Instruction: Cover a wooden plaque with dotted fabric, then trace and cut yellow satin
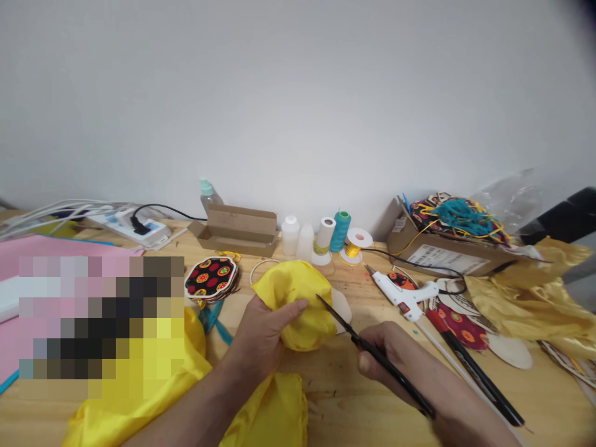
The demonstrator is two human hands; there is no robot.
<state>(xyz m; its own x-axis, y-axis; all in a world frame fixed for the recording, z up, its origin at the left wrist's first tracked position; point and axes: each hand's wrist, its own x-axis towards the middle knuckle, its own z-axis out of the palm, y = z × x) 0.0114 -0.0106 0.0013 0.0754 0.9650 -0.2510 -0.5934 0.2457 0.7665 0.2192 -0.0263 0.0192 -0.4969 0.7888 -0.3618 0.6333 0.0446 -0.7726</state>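
My left hand (265, 332) is closed on a bunched piece of yellow satin fabric (298, 295), holding it up over the wooden table (344, 397). More of the same yellow fabric trails down toward me at the lower left. My right hand (405, 366) grips black scissors (358, 341). Their blades point up and left, and the tips touch the bunched fabric beside my left thumb.
A white glue gun (400, 292) and a black pen (479, 379) lie to the right. Thread spools (341, 231), white bottles (290, 236), an open cardboard box (237, 230), patterned fabric discs (210, 278), a box of yarn (447, 242), gold fabric (526, 298) and pink sheets (56, 254) crowd the table.
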